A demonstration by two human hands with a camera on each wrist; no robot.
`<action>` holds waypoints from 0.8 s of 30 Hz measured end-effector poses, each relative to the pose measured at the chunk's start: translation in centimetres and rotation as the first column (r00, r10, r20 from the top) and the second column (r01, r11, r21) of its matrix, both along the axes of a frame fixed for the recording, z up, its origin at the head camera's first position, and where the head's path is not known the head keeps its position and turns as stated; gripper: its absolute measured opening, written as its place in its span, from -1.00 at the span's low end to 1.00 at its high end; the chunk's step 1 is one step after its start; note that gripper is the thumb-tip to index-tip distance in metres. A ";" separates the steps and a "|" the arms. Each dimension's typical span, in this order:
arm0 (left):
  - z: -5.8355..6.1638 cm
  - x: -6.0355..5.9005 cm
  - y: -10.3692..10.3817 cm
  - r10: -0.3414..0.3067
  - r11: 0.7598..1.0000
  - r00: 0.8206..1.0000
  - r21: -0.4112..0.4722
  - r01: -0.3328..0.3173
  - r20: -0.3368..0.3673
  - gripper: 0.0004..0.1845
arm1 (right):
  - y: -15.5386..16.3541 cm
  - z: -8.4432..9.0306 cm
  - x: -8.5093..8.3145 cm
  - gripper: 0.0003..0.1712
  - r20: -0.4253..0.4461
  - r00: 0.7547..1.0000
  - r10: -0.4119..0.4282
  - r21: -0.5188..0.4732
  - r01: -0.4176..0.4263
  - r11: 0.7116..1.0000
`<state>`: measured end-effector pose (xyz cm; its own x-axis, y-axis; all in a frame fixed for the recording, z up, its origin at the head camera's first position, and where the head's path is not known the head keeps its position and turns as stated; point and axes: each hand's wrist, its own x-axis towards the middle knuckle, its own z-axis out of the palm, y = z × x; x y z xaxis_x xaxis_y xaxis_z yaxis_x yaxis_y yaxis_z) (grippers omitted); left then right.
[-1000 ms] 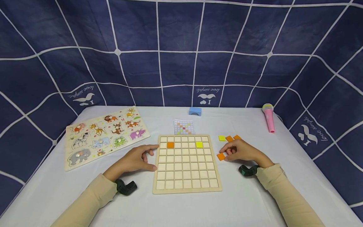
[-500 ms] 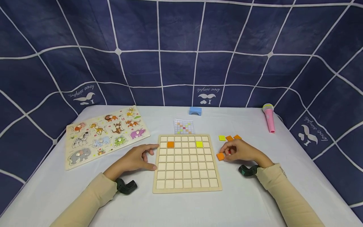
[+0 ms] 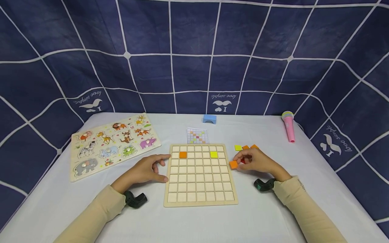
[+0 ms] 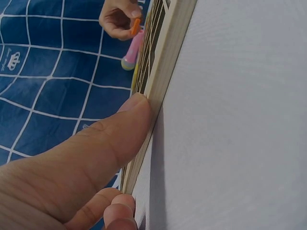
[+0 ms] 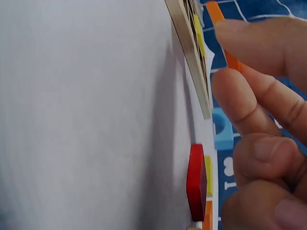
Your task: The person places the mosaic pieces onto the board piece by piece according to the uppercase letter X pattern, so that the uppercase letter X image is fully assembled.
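My right hand [image 3: 255, 160] pinches an orange square tile [image 3: 233, 164] between thumb and fingers, just beside the right rim of a wooden grid board [image 3: 200, 204]. In the right wrist view that tile [image 5: 231, 60] is tilted and raised off the cloth. A red tile [image 5: 195, 182] lies below the hand. My left hand [image 3: 147, 169] rests against the board's left edge, thumb and index finger spread along it. One orange tile [image 3: 183, 154] and one yellow tile [image 3: 214, 154] sit in the board's second row.
Beyond my right hand lie a yellow tile [image 3: 238, 147] and orange tiles [image 3: 254, 146]. A printed pattern card [image 3: 197, 135] touches the board's far side. Behind it stands a blue arch block [image 3: 209, 119]. An animal puzzle [image 3: 115, 145] lies left, a pink toy microphone [image 3: 289, 128] far right.
My right hand has lifted the orange tile and moved slightly left with it, toward the board. The red tile under the hand shows more now. My left hand has stayed in place.
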<state>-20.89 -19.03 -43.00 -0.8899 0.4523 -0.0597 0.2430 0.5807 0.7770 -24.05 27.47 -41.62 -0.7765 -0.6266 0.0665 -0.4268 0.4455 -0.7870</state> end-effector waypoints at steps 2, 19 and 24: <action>0.0 0.0 0.0 0.001 1.000 1.000 -0.002 -0.001 0.001 -0.06 | -0.3 0.0 0.1 -0.72 0.001 1.000 -0.017 0.001 0.017 1.000; 0.0 0.0 0.0 -0.006 1.000 1.000 -0.006 0.006 -0.008 -0.06 | -3.1 0.5 1.0 -0.77 -0.072 0.994 -0.087 0.015 0.088 0.996; -0.1 -0.1 0.0 -0.006 1.000 1.000 -0.007 0.005 -0.009 -0.06 | -4.0 0.7 1.0 -0.77 -0.102 0.992 -0.079 0.031 0.082 0.996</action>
<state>-20.94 -19.05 -43.06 -0.8879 0.4567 -0.0548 0.2533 0.5849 0.7705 -23.06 23.46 -40.88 -0.8149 -0.5658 0.1256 -0.4645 0.5080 -0.7254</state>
